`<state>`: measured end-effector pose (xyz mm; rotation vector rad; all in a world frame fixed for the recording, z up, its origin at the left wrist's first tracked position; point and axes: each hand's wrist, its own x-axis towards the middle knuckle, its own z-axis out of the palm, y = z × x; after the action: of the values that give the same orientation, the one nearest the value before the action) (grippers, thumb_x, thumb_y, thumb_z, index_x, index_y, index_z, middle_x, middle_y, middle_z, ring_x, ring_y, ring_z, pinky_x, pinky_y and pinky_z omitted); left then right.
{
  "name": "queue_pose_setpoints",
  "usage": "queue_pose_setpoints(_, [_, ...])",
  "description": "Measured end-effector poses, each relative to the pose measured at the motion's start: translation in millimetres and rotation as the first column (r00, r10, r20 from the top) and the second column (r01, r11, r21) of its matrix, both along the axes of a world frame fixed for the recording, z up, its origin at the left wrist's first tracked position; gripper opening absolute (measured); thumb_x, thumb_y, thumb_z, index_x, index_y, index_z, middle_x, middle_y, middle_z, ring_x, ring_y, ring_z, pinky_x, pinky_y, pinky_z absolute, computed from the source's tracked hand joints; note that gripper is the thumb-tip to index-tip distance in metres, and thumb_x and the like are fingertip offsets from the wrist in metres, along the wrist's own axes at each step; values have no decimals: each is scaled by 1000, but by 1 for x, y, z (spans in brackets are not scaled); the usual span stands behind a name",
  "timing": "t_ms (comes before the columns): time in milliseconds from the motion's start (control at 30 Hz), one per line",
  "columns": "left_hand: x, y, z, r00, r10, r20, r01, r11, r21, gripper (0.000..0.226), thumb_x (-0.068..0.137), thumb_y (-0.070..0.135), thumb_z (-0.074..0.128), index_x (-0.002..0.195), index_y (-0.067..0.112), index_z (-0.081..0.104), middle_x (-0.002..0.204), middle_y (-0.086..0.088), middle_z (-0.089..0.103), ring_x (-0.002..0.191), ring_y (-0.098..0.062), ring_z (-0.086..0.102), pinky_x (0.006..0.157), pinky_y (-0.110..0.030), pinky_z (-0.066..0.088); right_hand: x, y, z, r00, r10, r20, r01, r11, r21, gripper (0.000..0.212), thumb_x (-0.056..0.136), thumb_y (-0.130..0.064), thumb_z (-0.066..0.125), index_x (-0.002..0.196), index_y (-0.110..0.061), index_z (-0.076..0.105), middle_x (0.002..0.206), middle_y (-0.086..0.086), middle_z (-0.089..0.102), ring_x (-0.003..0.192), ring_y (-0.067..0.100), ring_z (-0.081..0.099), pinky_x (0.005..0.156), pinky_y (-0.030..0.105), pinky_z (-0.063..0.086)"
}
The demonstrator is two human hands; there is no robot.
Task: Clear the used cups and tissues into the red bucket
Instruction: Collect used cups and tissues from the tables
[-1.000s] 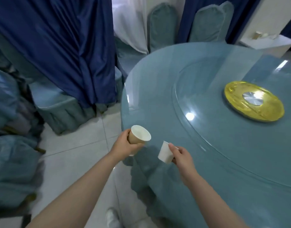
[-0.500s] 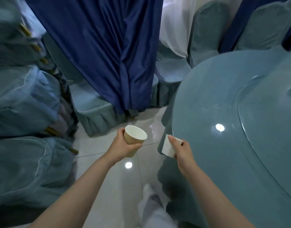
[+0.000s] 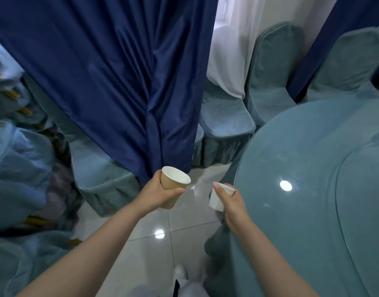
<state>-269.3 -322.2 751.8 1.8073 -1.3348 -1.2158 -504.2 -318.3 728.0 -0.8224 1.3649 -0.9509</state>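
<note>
The left hand (image 3: 157,192) holds a brown paper cup (image 3: 172,186) in a closed grip; right of it, the right hand (image 3: 232,202) pinches a white cup (image 3: 216,201) beside the desk (image 3: 312,168).

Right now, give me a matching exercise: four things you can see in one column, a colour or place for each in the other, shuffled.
Things:
1. brown cup
2. white cup
3. curtain
4. table

Descriptions:
A. dark blue, hanging behind the hands
B. held in the right hand
C. teal, glossy, on the right
D. held in the left hand

Pairs: 1-D, 2-B, 3-A, 4-C
</note>
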Motion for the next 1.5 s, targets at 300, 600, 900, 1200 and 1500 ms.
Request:
queue_pose_setpoints(300, [-29,-178,-3,974,-226,1,226,974,-26,80,49,61,80,117,40,44,109,20,57,95,2,57,62,-9,42,-19,-129,-11,971,-233,56,229,971,69,57,80,-34,78,124,-6,55,117,16,66,108,31,65,92,45,55])
queue_pose_setpoints(600, [-54,-377,-16,898,-441,3,440,897,-45,74,60,45,85,121,41,42,124,10,39,110,-7,48,91,-24,38,-33,-272,-10,912,-410,30,407,910,74,47,77,-40,79,113,-15,62,110,11,70,103,28,67,92,54,53])
queue_pose_setpoints(900, [-103,-533,-15,778,-628,-37,624,778,-72,78,66,36,85,130,41,40,129,10,46,117,-11,49,100,-28,40,-68,-391,-1,821,-571,10,571,821,14,30,86,-37,71,107,-17,68,98,7,72,89,19,64,79,38,51])
queue_pose_setpoints(1200, [-205,-635,-33,745,-658,-108,654,752,-77,74,68,28,86,123,39,37,114,24,53,104,3,54,82,-11,41,-156,-472,-16,656,-754,-12,754,656,35,44,85,-31,73,121,-8,58,114,11,69,106,26,66,93,45,54])
queue_pose_setpoints(1500, [-336,-720,-25,686,-721,-94,713,693,-110,72,66,35,84,128,23,50,122,1,55,113,-14,56,101,-40,48,-257,-521,-6,616,-786,-57,788,616,27,34,85,-36,72,113,-20,63,111,2,69,102,17,66,93,41,54])
